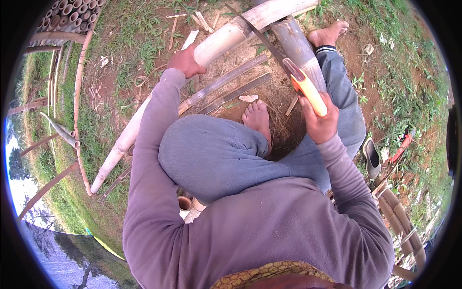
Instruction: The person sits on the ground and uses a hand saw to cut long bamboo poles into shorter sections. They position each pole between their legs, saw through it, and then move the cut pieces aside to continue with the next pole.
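Note:
A long pale bamboo pole (pixel 224 42) slants across the upper middle, and my left hand (pixel 187 61) is closed around it. My right hand (pixel 319 118) grips a handsaw by its orange handle (pixel 309 94). The saw's dark blade (pixel 263 39) lies across the pole near its far end, pointing up and left. Under the pole there is a thicker greyish bamboo length (pixel 299 52), running down toward my right leg. My left forearm hides part of the pole; where the blade meets it, any cut is too small to make out.
Split bamboo strips (pixel 224 83) lie by my bare foot (pixel 257 120). Stacked bamboo tubes (pixel 72 17) stand far left beside a bamboo rail frame (pixel 79 91). A grey shoe (pixel 371 158) and a red-orange object (pixel 400 148) lie at the right, above bundled bamboo (pixel 402 219).

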Action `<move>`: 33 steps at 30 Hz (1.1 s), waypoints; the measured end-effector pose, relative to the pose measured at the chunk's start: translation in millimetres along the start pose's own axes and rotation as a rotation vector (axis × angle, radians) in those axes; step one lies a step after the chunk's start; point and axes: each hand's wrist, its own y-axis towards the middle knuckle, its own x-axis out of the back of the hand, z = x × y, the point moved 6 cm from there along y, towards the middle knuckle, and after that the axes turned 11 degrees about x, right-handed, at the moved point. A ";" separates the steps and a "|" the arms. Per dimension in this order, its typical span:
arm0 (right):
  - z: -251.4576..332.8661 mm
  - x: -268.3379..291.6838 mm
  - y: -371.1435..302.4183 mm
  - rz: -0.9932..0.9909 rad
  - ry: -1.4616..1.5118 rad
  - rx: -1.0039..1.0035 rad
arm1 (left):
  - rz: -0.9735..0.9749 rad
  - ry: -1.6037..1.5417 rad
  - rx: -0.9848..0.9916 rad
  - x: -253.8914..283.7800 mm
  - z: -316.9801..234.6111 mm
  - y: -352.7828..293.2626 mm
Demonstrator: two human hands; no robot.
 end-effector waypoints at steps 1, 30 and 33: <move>10.0 26.3 -31.2 0.035 -0.093 0.033 | 0.023 0.001 0.011 -6.4 1.8 -4.1; -9.3 -23.2 22.1 -0.061 -0.008 0.041 | 0.000 0.001 0.011 9.0 0.4 8.4; 10.1 31.1 -50.5 0.063 -0.134 0.049 | 0.042 -0.026 0.006 -8.0 5.4 8.1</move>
